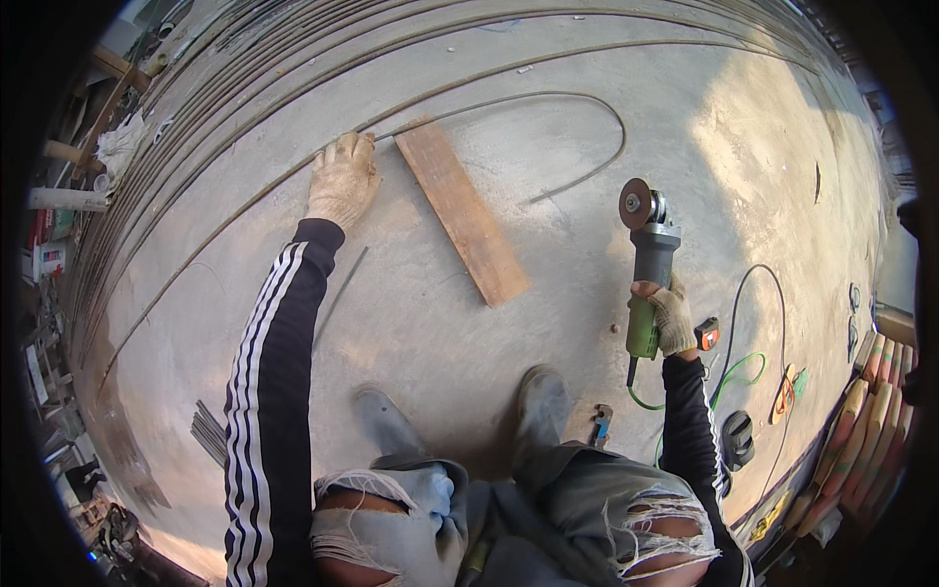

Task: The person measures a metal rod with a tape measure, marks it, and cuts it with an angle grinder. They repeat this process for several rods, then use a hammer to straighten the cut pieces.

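The left hand (pixel 342 184), in a pale knitted glove, reaches to the far left of the middle, its fingers curled over the spot where a long rod (pixel 626 42) and a thinner bent rod (pixel 623 137) run close together. I cannot tell whether it is clenched on one, on both, or only resting there. From beside this hand the bent rod extends right, loops round and turns back, its free end lying on the concrete floor (pixel 577 293). A wooden board (pixel 465 220) lies slantwise in the middle, its far end at the bent rod.

On the right, the right hand (pixel 675 318), also gloved, grasps an angle grinder (pixel 655 256) by its green body. The cutting disc (pixel 636 203) is at the far end, well apart from both rods, and a green cable (pixel 643 401) leaves the near end.

An orange and black tape measure (pixel 708 333) sits just right of that hand; a blue-handled tool (pixel 601 428) lies nearer, beside the right boot (pixel 543 406). A short rod (pixel 340 296) lies right of the left sleeve.
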Demonstrator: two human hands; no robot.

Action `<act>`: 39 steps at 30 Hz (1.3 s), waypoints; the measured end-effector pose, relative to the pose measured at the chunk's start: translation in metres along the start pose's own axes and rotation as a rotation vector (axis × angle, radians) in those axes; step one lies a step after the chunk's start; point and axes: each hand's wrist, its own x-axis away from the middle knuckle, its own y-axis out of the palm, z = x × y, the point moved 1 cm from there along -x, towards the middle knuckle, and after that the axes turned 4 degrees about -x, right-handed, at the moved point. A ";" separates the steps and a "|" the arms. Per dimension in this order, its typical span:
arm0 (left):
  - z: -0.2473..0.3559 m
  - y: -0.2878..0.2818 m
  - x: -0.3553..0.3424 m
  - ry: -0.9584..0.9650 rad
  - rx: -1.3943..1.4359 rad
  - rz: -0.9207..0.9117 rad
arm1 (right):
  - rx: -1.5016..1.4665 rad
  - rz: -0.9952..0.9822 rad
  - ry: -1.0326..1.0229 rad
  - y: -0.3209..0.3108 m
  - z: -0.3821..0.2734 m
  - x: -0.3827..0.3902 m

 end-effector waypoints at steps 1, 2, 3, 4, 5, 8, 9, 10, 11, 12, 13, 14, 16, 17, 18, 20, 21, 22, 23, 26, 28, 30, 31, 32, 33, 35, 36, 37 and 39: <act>0.004 0.008 -0.014 0.000 -0.043 -0.055 | 0.020 0.012 0.005 -0.002 0.000 0.001; 0.007 0.016 -0.024 -0.001 -0.087 -0.159 | 0.052 0.037 0.015 -0.004 0.001 0.004; 0.007 0.021 -0.031 -0.020 -0.030 -0.167 | 0.085 0.061 0.027 -0.006 0.003 0.007; 0.005 0.024 -0.036 -0.045 0.027 -0.221 | 0.082 0.057 0.027 -0.009 0.004 0.009; 0.002 0.025 -0.038 -0.079 0.082 -0.276 | 0.080 0.053 0.030 -0.012 0.005 0.011; 0.000 0.020 -0.026 -0.031 0.145 -0.258 | 0.050 0.052 0.027 -0.022 0.009 0.015; -0.001 0.016 -0.019 -0.036 0.154 -0.285 | 0.055 0.068 0.028 -0.025 0.010 0.017; -0.002 0.009 -0.010 -0.028 0.181 -0.270 | 0.056 0.063 0.026 -0.028 0.010 0.018; -0.002 0.004 -0.001 -0.039 0.204 -0.302 | 0.075 0.077 0.023 -0.029 0.010 0.018; -0.001 -0.002 0.007 -0.039 0.231 -0.311 | 0.106 0.089 0.007 -0.032 0.009 0.020; -0.001 -0.008 0.017 -0.039 0.255 -0.311 | 0.100 0.090 0.019 -0.035 0.007 0.022; 0.002 -0.012 0.029 -0.041 0.268 -0.332 | 0.104 0.091 0.019 -0.037 0.006 0.024; 0.007 -0.018 0.053 -0.041 0.286 -0.342 | 0.128 0.108 0.013 -0.038 0.001 0.026; 0.011 -0.019 0.064 -0.047 0.312 -0.337 | 0.112 0.088 0.011 -0.037 -0.001 0.026; 0.015 -0.018 0.073 -0.047 0.340 -0.316 | 0.116 0.083 0.010 -0.035 -0.003 0.026; 0.018 -0.017 0.089 -0.050 0.387 -0.327 | 0.151 0.072 -0.001 -0.031 -0.007 0.026; 0.017 -0.017 0.095 -0.055 0.407 -0.362 | 0.129 0.040 -0.004 -0.028 -0.010 0.025; 0.016 -0.018 0.102 -0.059 0.423 -0.378 | 0.123 0.017 -0.012 -0.025 -0.012 0.024; 0.014 -0.019 0.107 -0.078 0.455 -0.365 | 0.139 0.020 -0.004 -0.022 -0.014 0.024; 0.005 -0.026 0.121 -0.123 0.502 -0.322 | 0.182 -0.067 -0.037 -0.010 -0.021 0.020; -0.003 -0.031 0.128 -0.139 0.479 -0.361 | 0.242 -0.107 -0.043 -0.001 -0.025 0.015; -0.006 -0.034 0.135 -0.140 0.482 -0.406 | 0.247 -0.143 -0.044 0.007 -0.027 0.010; -0.006 -0.037 0.139 -0.146 0.478 -0.430 | 0.265 -0.156 -0.043 0.011 -0.027 0.008; -0.005 -0.039 0.143 -0.158 0.489 -0.426 | 0.275 -0.172 -0.032 0.014 -0.027 0.005; -0.003 -0.040 0.147 -0.169 0.500 -0.421 | 0.296 -0.201 -0.054 0.018 -0.027 0.001; 0.003 -0.042 0.153 -0.192 0.524 -0.387 | 0.362 -0.234 -0.088 0.024 -0.025 -0.005; 0.005 -0.042 0.156 -0.204 0.535 -0.358 | 0.371 -0.256 -0.099 0.027 -0.024 -0.009; 0.007 -0.043 0.157 -0.222 0.527 -0.350 | 0.379 -0.278 -0.110 0.030 -0.023 -0.013; 0.006 -0.045 0.161 -0.259 0.503 -0.477 | 0.318 -0.323 -0.125 0.033 -0.020 -0.018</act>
